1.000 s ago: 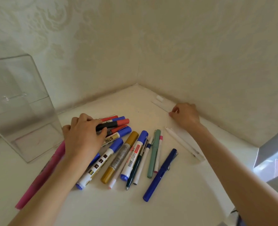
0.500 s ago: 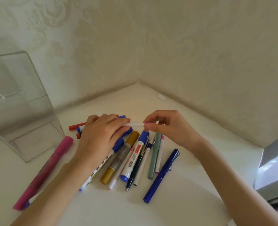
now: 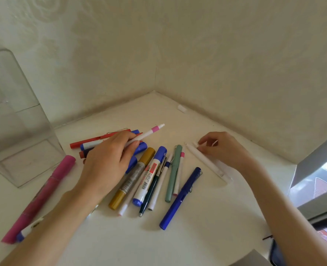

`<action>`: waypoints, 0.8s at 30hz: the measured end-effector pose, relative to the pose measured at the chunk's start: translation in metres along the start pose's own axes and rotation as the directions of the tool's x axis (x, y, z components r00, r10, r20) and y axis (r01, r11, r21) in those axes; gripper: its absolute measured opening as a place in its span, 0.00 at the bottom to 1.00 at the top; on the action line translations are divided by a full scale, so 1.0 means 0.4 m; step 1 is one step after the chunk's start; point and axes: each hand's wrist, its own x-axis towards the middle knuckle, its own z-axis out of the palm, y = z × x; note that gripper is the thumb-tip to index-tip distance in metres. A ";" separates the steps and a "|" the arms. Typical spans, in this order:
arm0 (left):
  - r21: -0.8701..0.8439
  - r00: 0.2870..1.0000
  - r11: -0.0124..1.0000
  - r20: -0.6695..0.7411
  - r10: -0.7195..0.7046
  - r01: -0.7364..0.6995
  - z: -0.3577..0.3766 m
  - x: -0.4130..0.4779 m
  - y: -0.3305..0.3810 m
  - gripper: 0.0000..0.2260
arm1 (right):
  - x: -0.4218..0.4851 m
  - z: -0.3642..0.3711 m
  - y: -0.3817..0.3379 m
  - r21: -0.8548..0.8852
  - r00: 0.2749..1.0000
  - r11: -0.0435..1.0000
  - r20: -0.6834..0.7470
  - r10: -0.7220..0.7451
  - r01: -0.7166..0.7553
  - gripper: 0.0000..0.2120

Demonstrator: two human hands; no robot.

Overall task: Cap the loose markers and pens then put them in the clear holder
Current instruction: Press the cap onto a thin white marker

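My left hand [image 3: 109,160] grips a thin white pen with a pink band [image 3: 149,132], capped, its tip pointing up and right above the pile. My right hand [image 3: 222,148] rests its fingertips on a white pen [image 3: 206,162] lying on the table by the right wall. Several markers and pens lie in a heap in the middle: a gold marker [image 3: 132,179], a blue-capped white marker [image 3: 149,177], a green pen [image 3: 174,171], a dark blue pen [image 3: 182,196], red pens [image 3: 93,141]. A big pink marker [image 3: 43,194] lies to the left. The clear holder [image 3: 11,120] stands at the far left.
The white table [image 3: 178,242] fits into a wall corner. A small white cap [image 3: 181,108] lies near the right wall. A grey ledge with a window [image 3: 318,175] is at the right edge. A dark object [image 3: 276,252] sits at the bottom right.
Both hands came together on the pink-banded pen, then parted. My left hand now holds that pen alone; my right hand has moved right onto the white pen by the wall.
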 end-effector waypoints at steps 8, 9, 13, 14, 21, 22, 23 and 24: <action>-0.049 1.000 0.998 -0.006 -0.028 0.028 0.001 0.000 -0.018 0.10 | 0.051 0.029 -0.045 -0.189 0.996 0.982 -0.081 -0.045 0.029 0.08; -0.064 1.000 0.998 -0.008 -0.025 0.024 0.001 0.000 -0.020 0.10 | 0.055 0.031 -0.053 -0.197 0.994 0.980 -0.096 -0.043 0.023 0.08; -0.165 0.999 0.986 -0.026 -0.028 0.023 -0.003 0.005 -0.020 0.11 | 0.041 0.027 -0.103 0.194 0.968 0.966 -0.216 -0.129 0.172 0.06; -0.199 0.999 0.980 -0.034 -0.028 0.020 -0.005 0.007 -0.018 0.12 | 0.029 0.029 -0.123 0.357 0.955 0.897 -0.231 -0.186 0.261 0.08; -0.254 0.999 0.967 -0.040 0.022 -0.031 -0.013 0.006 -0.011 0.16 | -0.029 0.063 -0.189 0.574 0.856 0.635 -0.328 -0.400 0.517 0.14; -0.259 0.999 0.965 -0.041 0.022 -0.032 -0.013 0.007 -0.010 0.16 | -0.031 0.063 -0.187 0.609 0.869 0.620 -0.322 -0.376 0.494 0.13; -0.262 0.999 0.964 -0.041 0.024 -0.034 -0.014 0.008 -0.009 0.16 | -0.034 0.064 -0.186 0.672 0.891 0.588 -0.307 -0.333 0.451 0.11; -0.263 0.999 0.964 -0.037 0.027 -0.036 -0.013 0.008 -0.008 0.16 | -0.037 0.064 -0.188 0.751 0.919 0.534 -0.277 -0.280 0.389 0.09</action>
